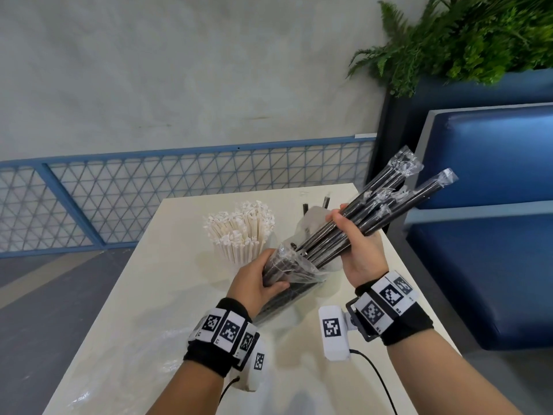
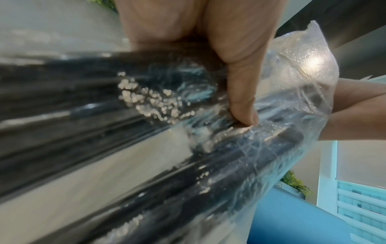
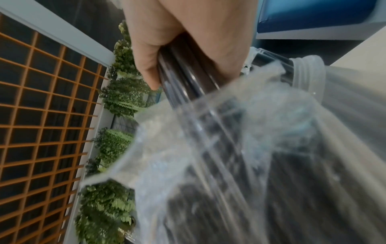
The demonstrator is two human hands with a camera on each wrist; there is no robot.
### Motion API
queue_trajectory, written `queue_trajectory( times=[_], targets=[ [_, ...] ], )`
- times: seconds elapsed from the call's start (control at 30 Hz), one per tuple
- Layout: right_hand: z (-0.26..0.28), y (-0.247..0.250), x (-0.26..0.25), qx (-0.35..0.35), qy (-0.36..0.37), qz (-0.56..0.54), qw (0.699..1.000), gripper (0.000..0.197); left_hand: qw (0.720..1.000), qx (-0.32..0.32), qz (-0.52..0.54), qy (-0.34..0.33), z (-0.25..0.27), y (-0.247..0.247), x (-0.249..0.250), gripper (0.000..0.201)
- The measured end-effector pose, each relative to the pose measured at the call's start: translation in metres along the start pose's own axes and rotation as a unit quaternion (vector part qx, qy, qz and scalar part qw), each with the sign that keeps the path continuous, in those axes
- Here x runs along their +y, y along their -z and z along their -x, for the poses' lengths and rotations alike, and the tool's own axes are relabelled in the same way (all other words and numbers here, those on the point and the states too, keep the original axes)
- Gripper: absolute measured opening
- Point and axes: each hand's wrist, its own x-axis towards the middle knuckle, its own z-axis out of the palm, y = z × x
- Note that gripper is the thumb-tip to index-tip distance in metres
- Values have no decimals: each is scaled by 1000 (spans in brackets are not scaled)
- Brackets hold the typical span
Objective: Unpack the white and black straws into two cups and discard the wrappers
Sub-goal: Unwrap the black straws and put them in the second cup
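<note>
On the pale, smooth surface (image 1: pixel 143 295), which stands beside a rough grey wall (image 1: pixel 179 70) with a blue mesh railing (image 1: pixel 119 193), a cup full of white straws (image 1: pixel 239 235) stands upright, and its paper-wrapped tips look ragged. To the right there is a blue padded bench (image 1: pixel 484 235) with a glossy cover, and green fern-like plants (image 1: pixel 466 37) hang above it. The left hand (image 1: pixel 257 283) curls its fingers around a clear, crinkled plastic wrapper (image 1: pixel 296 274), which shines with small bright spots in the left wrist view. The right hand (image 1: pixel 356 247) closes around a bundle of black straws (image 1: pixel 359 217), long and thin, each in its own transparent sleeve; the bundle points up to the right, above the surface, and its lower ends are inside the mouth of the wrapper. Behind the hands a second cup (image 1: pixel 311 217), clear and ribbed, holds a few black straws. Another flat transparent wrapper (image 1: pixel 143 354) lies on the near left part of the surface.
</note>
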Motion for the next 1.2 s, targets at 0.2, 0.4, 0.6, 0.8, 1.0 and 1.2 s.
queue_trajectory(
  times=[0.2,0.4,0.6,0.8,1.0,1.2],
  targets=[
    [-5,-1,-5,13,35,-54,998,12,1000,15,17,12,-1,2,-4,54],
    [-6,4,2,-65,-6,30,997,36,1000,25,-6,14,-1,2,0,58],
    [-3,-3,1,4,7,23,1000,13,999,31,-7,27,0,3,-2,70],
    [-9,-4,-10,6,4,-5,1000,11,998,54,-19,33,0,6,-1,67],
    [-10,-2,-13,86,-21,-17,996,5,997,75,-19,24,-3,5,-6,57],
    [-16,5,-32,124,-12,-40,991,9,989,137,27,37,-2,8,-15,50]
  ],
)
